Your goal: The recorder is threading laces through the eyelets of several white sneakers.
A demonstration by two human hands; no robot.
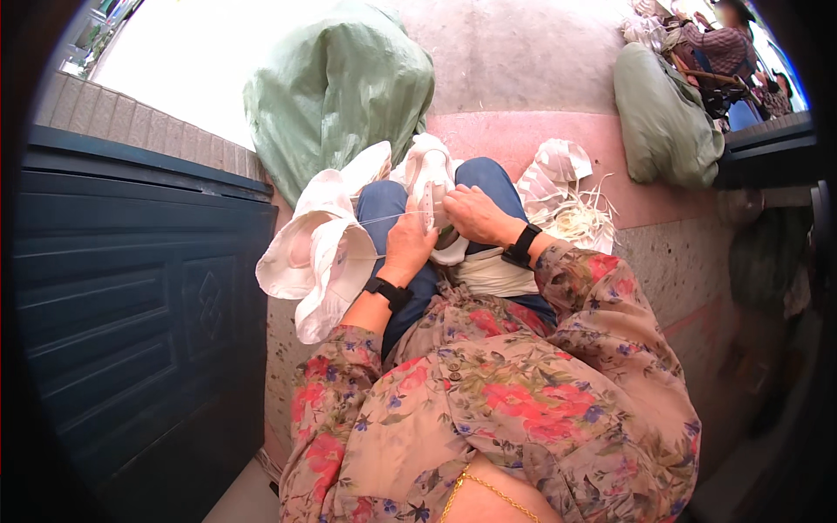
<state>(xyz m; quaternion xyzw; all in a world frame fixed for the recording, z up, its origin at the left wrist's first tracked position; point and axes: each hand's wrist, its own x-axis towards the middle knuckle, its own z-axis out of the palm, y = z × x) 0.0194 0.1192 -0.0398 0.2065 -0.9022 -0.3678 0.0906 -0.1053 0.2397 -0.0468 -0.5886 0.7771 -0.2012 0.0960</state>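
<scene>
A white shoe (429,174) with a row of eyelets stands between my knees, its toe pointing away from me. My left hand (410,244) is closed on the shoe's near left side, the thumb along its edge. At the eyelets on the other side, my right hand (478,215) is curled with its fingertips pinched together. A thin white lace (384,215) stretches from the left past my left hand to the shoe and the right fingertips. What exactly those fingertips pinch is partly hidden.
Several white shoe uppers (324,244) are heaped beside my left knee. Right of my knees lie a bundle of pale laces (582,216) and white pieces (558,161). Large green sacks (340,87) (663,113) stand ahead. A dark blue door (139,314) borders the left; a person (719,52) sits far right.
</scene>
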